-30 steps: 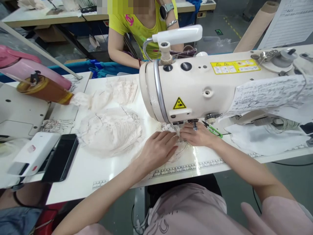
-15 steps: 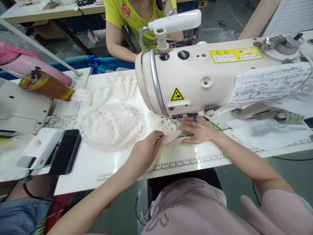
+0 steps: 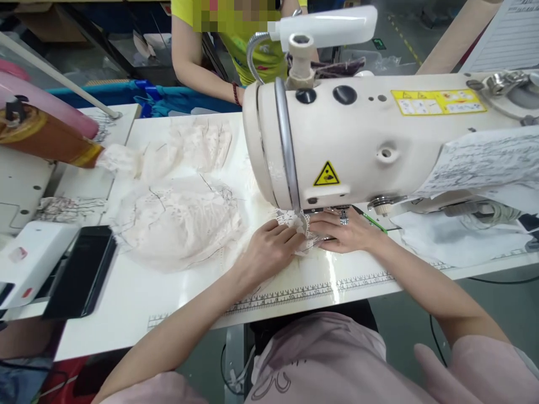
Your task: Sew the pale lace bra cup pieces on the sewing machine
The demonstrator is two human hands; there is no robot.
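Under the head of a white sewing machine [image 3: 337,140] lies pale lace fabric [image 3: 290,217], partly covered by my hands. My left hand [image 3: 272,244] has its fingers bent over the near side of the lace, gripping it against the bed. To its right, my right hand [image 3: 351,231], with a ring on one finger, rests with fingers stretched toward the needle area and thumb apart. Its fingertips touch the lace edge. The needle and presser foot are mostly hidden. Just behind the right hand lies a slim green and black tool [image 3: 374,223], its kind unclear.
Bunched sheer lace pieces [image 3: 177,224] with loose dark threads lie left. Further left are a black phone [image 3: 82,272], a white device [image 3: 36,264] and a brown thread cone [image 3: 50,137]. A printed ruler [image 3: 303,296] runs along the table's front edge. A person in yellow [image 3: 261,62] sits opposite.
My left hand has moved right, closer to my right hand, its pinch turning into fingers laid over the lace. My right hand's thumb has drawn nearer its fingers. The view has shifted slightly.
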